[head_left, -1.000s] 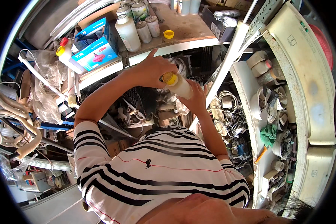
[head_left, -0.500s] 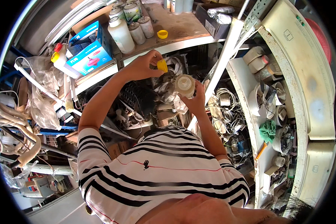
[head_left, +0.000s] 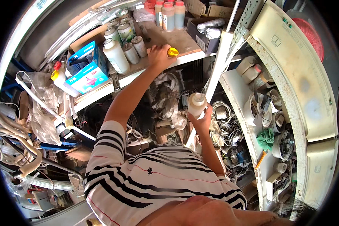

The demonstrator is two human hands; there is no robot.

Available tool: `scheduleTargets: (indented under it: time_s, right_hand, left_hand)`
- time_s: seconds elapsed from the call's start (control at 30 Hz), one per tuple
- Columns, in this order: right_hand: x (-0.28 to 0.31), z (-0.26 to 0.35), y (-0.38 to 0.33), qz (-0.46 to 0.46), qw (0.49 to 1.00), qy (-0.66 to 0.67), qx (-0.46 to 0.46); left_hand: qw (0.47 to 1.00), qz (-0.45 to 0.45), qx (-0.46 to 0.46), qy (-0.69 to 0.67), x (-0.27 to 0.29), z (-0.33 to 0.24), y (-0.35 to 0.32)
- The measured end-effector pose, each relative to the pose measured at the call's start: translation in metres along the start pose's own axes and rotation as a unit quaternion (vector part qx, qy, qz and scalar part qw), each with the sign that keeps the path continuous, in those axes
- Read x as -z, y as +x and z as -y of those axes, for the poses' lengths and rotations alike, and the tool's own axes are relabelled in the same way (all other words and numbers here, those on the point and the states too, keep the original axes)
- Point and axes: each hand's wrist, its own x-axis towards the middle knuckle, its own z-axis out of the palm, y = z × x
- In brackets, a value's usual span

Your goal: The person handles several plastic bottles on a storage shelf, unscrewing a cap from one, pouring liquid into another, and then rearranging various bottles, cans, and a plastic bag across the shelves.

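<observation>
My left hand point(head_left: 160, 56) is over the front of the wooden shelf point(head_left: 177, 39), its fingers curled at a yellow plastic cap point(head_left: 172, 52). The cap's hollow side shows beside the fingertips. Only one yellow cap is visible here; the hand covers the spot where another lay. Lower and to the right, my right hand point(head_left: 202, 119) is closed around a cloudy white plastic bottle point(head_left: 196, 106). That bottle stands roughly upright, its narrow neck uppermost. Left of my left hand are a larger white bottle point(head_left: 116, 56) and several metal spray cans point(head_left: 139, 47).
A blue box point(head_left: 88, 77) sits on the shelf at left. Red-capped bottles point(head_left: 168, 17) and a dark carton point(head_left: 203, 35) stand farther back. A white post point(head_left: 218, 67) rises just beyond the right hand. Coiled cables point(head_left: 224, 116) and cluttered side shelves fill the right.
My left hand has moved from near the bottle to the shelf with the yellow cap. The bottle in my right hand is lower and slightly farther right in view. The view has tilted upward.
</observation>
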Motion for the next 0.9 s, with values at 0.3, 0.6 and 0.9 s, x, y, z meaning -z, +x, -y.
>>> scheduleTargets:
  time_s: [0.3, 0.6, 0.9]
  right_hand:
    - [0.017, 0.011, 0.003, -0.031, 0.998, -0.038, 0.044]
    - [0.005, 0.046, 0.049, 0.150, 0.979, 0.135, 0.011]
    - [-0.056, 0.068, 0.068, 0.317, 0.912, 0.259, -0.019]
  left_hand:
    - [0.997, 0.014, 0.048, 0.061, -0.023, 0.001, 0.016]
    - [0.849, 0.318, -0.115, -0.407, 0.049, -0.011, -0.130]
    - [0.876, 0.135, 0.090, -0.453, 0.072, 0.005, -0.178]
